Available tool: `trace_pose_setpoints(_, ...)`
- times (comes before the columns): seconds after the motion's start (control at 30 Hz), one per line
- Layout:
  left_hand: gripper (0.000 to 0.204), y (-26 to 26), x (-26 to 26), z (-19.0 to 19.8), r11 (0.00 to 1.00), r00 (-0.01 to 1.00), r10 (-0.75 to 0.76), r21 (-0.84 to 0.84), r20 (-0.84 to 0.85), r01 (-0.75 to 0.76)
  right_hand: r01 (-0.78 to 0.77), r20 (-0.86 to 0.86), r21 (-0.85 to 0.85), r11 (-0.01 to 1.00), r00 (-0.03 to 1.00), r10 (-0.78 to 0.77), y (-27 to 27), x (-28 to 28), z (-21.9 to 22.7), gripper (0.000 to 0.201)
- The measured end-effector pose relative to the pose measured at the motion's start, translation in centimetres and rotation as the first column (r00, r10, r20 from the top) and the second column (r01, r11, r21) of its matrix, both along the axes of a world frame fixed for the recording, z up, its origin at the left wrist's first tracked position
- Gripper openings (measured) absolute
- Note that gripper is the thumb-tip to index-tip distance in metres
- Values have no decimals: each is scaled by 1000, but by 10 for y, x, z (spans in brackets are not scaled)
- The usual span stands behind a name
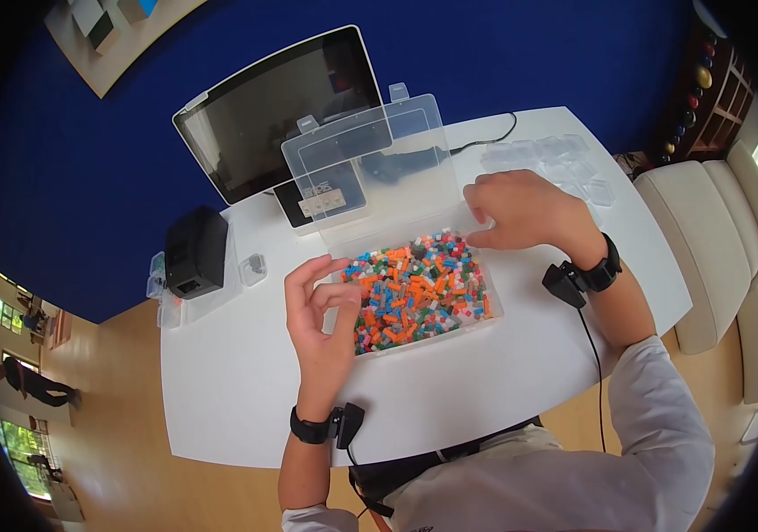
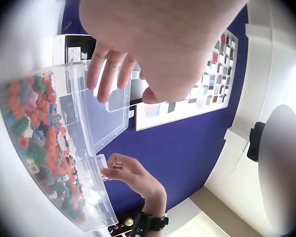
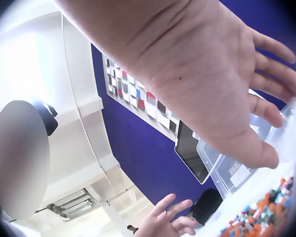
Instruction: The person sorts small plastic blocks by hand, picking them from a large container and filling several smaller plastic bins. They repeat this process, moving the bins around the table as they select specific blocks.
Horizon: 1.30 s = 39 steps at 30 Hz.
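Observation:
A clear plastic box (image 1: 496, 312) full of small coloured bricks (image 1: 414, 297) sits on the white table, its transparent lid (image 1: 419, 129) standing raised at the back. At the box's left side is my left hand (image 1: 319, 324), fingers loosely bent and spread; whether they touch the wall cannot be told. My right hand (image 1: 525, 213) is over the back right corner, thumb low near the rim. The right wrist view shows the right hand (image 3: 212, 89) with relaxed, parted fingers. In the left wrist view, the left hand's (image 2: 153, 54) fingers hang apart, holding nothing visible.
Behind the box stands a dark-screened monitor (image 1: 286, 111). A black device (image 1: 195, 253) and a small clear container (image 1: 253, 269) are on the left. Several clear trays (image 1: 565, 164) lie at the back right, near a black cable (image 1: 490, 140). A beige sofa (image 1: 694, 239) stands beyond the right edge.

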<state>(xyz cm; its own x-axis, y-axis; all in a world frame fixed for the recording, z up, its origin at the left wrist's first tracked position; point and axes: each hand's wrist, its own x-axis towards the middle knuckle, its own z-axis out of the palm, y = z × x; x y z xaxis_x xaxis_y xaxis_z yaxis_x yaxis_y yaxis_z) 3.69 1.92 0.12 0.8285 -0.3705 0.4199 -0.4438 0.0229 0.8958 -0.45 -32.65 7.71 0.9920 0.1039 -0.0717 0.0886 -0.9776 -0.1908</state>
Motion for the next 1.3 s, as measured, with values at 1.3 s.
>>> trace_pose_setpoints(1.3,25,18,25,-13,947,954,276,135,119,-291,327,-64,-155,932,938,-340,-77,28,-24,33)
